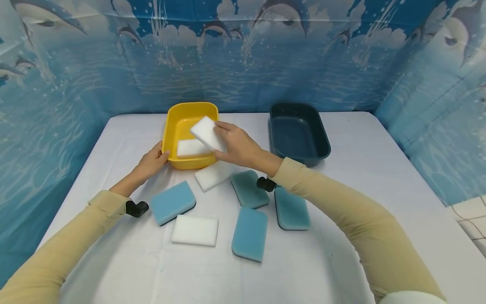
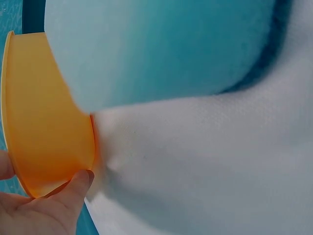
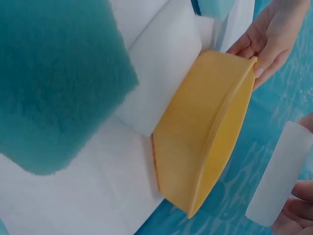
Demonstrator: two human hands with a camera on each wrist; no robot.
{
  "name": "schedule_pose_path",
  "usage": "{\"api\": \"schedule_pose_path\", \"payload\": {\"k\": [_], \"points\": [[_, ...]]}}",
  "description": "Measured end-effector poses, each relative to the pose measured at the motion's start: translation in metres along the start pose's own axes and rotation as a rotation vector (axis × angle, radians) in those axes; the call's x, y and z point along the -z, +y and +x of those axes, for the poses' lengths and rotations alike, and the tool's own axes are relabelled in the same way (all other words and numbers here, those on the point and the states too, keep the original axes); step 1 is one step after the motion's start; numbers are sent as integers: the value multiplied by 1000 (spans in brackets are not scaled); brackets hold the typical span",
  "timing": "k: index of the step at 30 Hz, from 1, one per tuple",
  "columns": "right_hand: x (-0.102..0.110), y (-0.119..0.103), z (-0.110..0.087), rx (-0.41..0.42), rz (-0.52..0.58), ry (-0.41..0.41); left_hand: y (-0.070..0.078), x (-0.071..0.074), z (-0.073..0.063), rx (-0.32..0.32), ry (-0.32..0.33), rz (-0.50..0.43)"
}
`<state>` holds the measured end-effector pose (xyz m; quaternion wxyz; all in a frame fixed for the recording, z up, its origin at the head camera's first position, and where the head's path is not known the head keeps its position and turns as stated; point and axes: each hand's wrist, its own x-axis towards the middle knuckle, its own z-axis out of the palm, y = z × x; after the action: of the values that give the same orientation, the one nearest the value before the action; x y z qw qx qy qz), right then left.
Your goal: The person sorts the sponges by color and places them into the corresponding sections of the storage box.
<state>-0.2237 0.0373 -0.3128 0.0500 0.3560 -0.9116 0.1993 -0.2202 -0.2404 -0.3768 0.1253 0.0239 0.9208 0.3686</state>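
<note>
With the thumb on its outer wall and fingers at its rim, my left hand [image 1: 151, 161] grips the near left corner of a yellow plastic basin [image 1: 167, 139]. A white sponge [image 1: 191, 148] lies inside that basin. Above its right side, my right hand [image 1: 240, 145] pinches a second white sponge [image 1: 205, 131], tilted; the right wrist view also shows this held sponge [image 3: 279, 176] above the rim. Another white sponge [image 1: 213, 175] lies against the basin's front, partly hidden under the right hand. The basin's wall [image 2: 54, 112] fills the left of the left wrist view.
A dark blue basin [image 1: 327, 147] stands at the back right. On the white tablecloth lie a white sponge [image 1: 195, 230] and several blue-green sponges: one at left [image 1: 173, 202], one in front [image 1: 249, 234], two near the right wrist [image 1: 248, 189]. A dolphin-print curtain [image 1: 243, 76] hangs behind.
</note>
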Motion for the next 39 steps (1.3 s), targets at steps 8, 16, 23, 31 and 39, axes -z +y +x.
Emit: {"api": "schedule_pose_path", "payload": {"k": [8, 16, 23, 31, 39], "points": [[-3, 10, 19, -57, 10, -42, -4, -2, -5, -15, 11, 2], [-8, 13, 46, -76, -22, -63, 0, -3, -4, -12, 19, 8], [-14, 11, 60, -113, -33, -92, 1, -1, -5, -23, 1, -3], [-23, 14, 70, -159, -38, -92, -1, 2, -7, -25, -7, -4], [-32, 18, 76, -198, -16, -117, -5, 1, -6, -47, -7, -3]]}}
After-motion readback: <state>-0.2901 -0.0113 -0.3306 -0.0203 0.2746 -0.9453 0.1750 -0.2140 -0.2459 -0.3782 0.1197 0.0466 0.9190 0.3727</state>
